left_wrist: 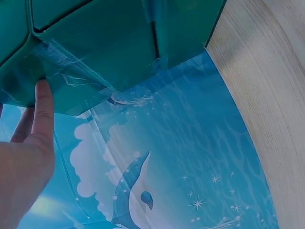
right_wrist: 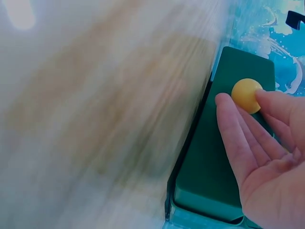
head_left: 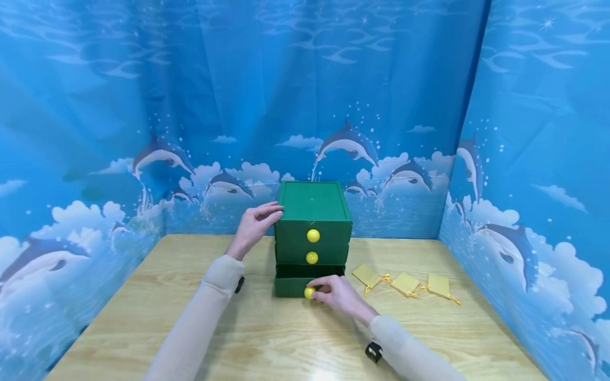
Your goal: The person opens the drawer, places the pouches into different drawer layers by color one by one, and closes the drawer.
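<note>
A green drawer cabinet [head_left: 313,202] stands on the table, with a round yellow knob on each of its three drawers. The bottom drawer [head_left: 289,287] is pulled partway out, showing a dark inside. My right hand [head_left: 342,297] pinches this drawer's yellow knob [right_wrist: 245,94] between thumb and fingers. My left hand [head_left: 253,228] touches the cabinet's upper left side, its fingers fairly straight. In the left wrist view a finger [left_wrist: 43,107] presses against the green side wall, where clear tape [left_wrist: 71,59] is stuck.
Three flat gold pouches with orange drawstrings lie right of the cabinet: a left pouch [head_left: 366,276], a middle pouch [head_left: 405,284] and a right pouch [head_left: 438,284]. The wooden table [head_left: 143,312] is bordered by a blue dolphin-print curtain [head_left: 248,95] behind and at the sides.
</note>
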The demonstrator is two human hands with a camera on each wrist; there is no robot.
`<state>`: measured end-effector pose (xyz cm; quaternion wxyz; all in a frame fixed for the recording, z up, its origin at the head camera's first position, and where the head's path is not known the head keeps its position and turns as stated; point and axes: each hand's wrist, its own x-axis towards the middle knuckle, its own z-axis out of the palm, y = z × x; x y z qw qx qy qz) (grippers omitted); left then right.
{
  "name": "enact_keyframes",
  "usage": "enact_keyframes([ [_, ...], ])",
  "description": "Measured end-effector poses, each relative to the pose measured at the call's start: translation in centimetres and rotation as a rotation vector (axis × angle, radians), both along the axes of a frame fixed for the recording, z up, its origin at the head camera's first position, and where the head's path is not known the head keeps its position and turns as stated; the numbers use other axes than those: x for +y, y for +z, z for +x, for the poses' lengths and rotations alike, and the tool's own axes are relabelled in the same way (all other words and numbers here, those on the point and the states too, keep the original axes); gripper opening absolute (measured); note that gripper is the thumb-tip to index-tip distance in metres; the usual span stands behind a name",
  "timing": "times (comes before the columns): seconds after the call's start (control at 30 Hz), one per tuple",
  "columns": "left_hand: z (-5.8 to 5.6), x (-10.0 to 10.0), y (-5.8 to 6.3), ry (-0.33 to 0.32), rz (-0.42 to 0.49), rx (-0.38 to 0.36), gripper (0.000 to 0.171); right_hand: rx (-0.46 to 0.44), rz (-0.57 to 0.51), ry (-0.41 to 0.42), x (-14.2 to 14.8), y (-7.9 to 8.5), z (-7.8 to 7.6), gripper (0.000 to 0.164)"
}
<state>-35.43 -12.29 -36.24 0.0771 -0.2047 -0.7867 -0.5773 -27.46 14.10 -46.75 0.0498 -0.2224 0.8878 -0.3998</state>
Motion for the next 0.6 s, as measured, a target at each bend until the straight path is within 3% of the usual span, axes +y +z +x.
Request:
enact_keyframes([
  [0.27, 0.0, 0.2, -0.1, -0.052, 0.033, -0.015, 0.043, -0.021, -0.004, -0.019, 0.0, 0.1, 1.1, 0.025],
  [0.5, 0.1, 0.1, -0.1, -0.055, 0.023, -0.026, 0.042, -0.038, -0.010, -0.009, -0.2, 0.1, 1.9, 0.025],
  [0.6, 1.2, 0.3, 1.0, -0.058, 0.012, -0.027, 0.042, -0.031, -0.008, -0.014, -0.2, 0.1, 2.3, 0.024],
])
